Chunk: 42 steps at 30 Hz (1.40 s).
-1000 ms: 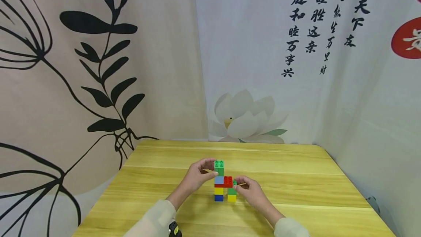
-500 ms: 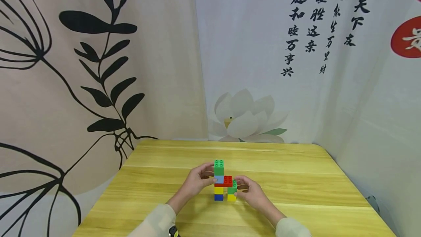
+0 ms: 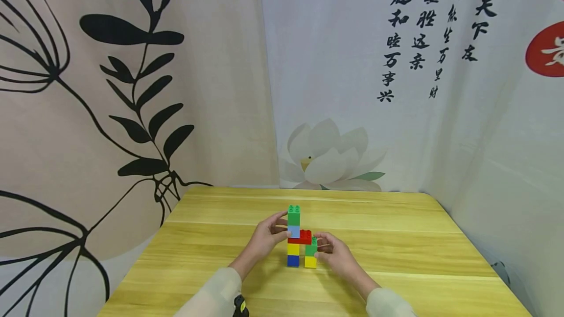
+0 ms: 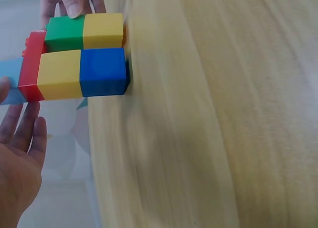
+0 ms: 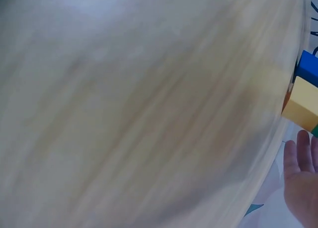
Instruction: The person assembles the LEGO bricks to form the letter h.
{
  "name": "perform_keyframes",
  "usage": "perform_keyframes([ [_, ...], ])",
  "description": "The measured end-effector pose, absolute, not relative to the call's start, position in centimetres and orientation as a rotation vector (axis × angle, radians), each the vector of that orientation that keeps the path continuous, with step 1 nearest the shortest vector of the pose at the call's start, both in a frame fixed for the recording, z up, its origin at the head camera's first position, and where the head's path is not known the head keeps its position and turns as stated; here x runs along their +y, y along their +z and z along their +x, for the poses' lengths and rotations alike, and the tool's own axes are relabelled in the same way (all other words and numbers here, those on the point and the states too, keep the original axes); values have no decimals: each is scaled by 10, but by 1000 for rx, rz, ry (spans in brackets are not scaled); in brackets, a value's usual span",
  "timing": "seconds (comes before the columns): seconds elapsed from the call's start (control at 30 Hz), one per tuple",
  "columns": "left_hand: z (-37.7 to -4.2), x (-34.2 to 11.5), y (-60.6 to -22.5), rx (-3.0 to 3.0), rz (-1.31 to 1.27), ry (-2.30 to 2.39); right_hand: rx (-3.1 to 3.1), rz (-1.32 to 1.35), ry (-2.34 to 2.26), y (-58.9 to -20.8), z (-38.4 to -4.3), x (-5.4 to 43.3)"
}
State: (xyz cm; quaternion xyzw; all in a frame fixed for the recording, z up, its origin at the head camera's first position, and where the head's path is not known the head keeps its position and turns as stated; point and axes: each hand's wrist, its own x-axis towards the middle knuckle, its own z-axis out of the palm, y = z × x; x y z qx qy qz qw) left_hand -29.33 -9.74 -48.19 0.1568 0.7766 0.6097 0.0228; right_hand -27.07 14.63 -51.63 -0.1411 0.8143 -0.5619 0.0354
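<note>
A small structure of toy building bricks stands between both hands in the head view. Its left column has a green brick [image 3: 293, 216] on top, then a light blue brick [image 3: 294, 231], a red brick [image 3: 305, 236] bridging rightward, a yellow brick [image 3: 293, 249] and a dark blue brick [image 3: 293, 261]. Under the red brick's right side is another green brick [image 3: 311, 250] over a yellow one [image 4: 103, 31]. My left hand [image 3: 264, 239] grips the light blue brick, thumb in front. With its thumb on the lower green brick, my right hand [image 3: 337, 254] pinches the right column.
The wooden table [image 3: 396, 243] extends around the structure on all sides. Behind it hangs a printed curtain [image 3: 220, 87] with dark plants, a lotus and writing. A dark watch-like item [image 3: 240, 305] is at the left sleeve.
The brick structure has shifted slightly up in the head view, its top more than its base. My left thumb has slid from the top green brick down to the light blue one.
</note>
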Motion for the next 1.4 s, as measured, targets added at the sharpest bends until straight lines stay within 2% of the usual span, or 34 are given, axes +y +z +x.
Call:
perform_keyframes([
  [0.73, -313, -93, -487, 2491, 518, 1752, 2440, -410, -1721, -520, -275, 148],
  [1.4, -314, -96, -502, 2487, 496, 1633, 2381, -487, -1634, -527, -275, 159],
])
